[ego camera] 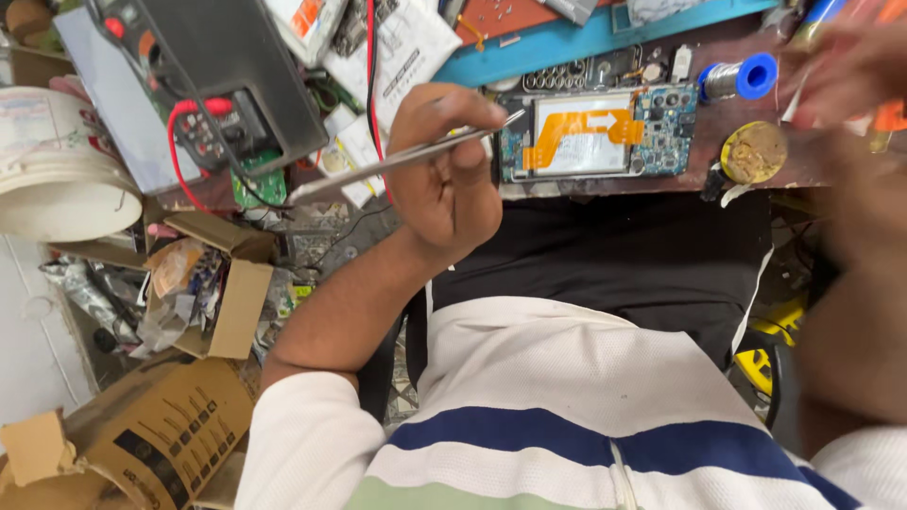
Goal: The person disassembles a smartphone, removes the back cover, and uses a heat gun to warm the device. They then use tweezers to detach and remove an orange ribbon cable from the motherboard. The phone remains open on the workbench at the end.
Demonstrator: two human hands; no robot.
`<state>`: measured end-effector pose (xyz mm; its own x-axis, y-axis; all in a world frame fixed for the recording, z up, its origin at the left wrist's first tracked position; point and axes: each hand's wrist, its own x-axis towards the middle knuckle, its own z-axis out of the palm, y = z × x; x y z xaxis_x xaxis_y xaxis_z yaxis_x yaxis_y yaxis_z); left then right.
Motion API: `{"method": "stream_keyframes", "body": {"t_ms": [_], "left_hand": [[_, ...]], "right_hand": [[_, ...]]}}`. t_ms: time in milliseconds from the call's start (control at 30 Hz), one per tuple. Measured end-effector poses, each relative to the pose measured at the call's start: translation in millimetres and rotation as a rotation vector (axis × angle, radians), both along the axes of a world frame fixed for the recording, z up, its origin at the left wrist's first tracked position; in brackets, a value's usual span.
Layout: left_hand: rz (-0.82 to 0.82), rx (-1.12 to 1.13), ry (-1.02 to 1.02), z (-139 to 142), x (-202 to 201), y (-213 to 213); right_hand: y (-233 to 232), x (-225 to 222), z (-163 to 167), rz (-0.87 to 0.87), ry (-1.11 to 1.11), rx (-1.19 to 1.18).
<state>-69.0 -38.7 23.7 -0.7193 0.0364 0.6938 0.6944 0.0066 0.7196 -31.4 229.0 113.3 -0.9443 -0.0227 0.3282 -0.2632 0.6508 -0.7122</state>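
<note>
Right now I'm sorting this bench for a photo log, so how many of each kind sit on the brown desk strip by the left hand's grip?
Opened phone with orange flex strip: 1
Solder spool with blue ends: 1
Round flux tin: 1
Metal tweezers in the left hand: 1
Total: 4

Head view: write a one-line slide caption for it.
Left hand holds metal tweezers beside an opened phone on the workbench; the blurred right hand is raised near a solder spool.
</note>
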Motion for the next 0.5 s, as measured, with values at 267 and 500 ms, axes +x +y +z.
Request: {"method": "stream_keyframes", "body": {"t_ms": [267,500], "left_hand": [[-0.150,0.137,-0.173,29.9,39.0,2.6],[-0.055,0.084,-0.522,34.6,83.3,-9.5]], "right_hand": [[-27.7,54.9,-18.6,0.126,-0.027,0.200],[-53.3,58.0,-5.4,0.083,-0.293,0.154]]}}
